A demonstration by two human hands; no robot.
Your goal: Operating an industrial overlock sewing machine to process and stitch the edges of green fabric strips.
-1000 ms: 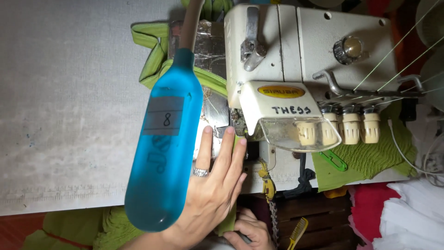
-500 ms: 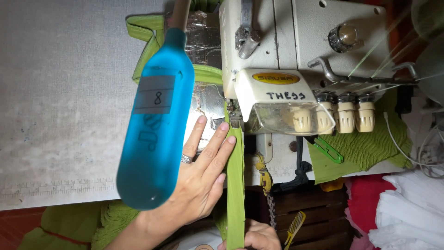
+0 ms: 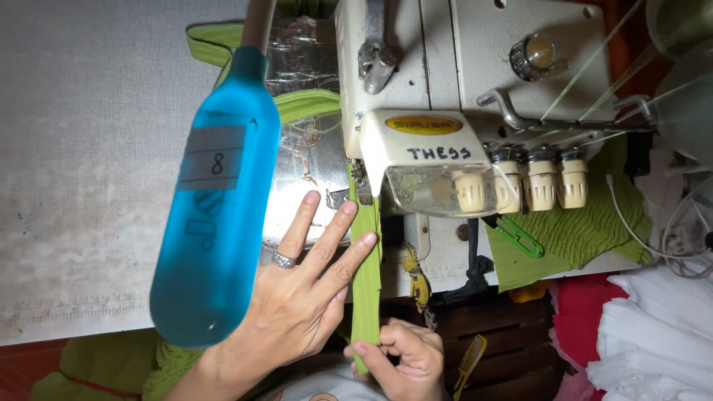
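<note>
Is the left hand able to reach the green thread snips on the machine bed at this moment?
Probably not directly. The left hand lies flat, guiding the green fabric strip, and the green thread snips lie beyond the strip and the machine's front cover. The right hand looks nearer.

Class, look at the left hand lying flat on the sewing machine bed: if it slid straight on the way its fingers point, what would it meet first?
Probably the presser foot area under the machine head; the left hand already touches the green strip.
</note>
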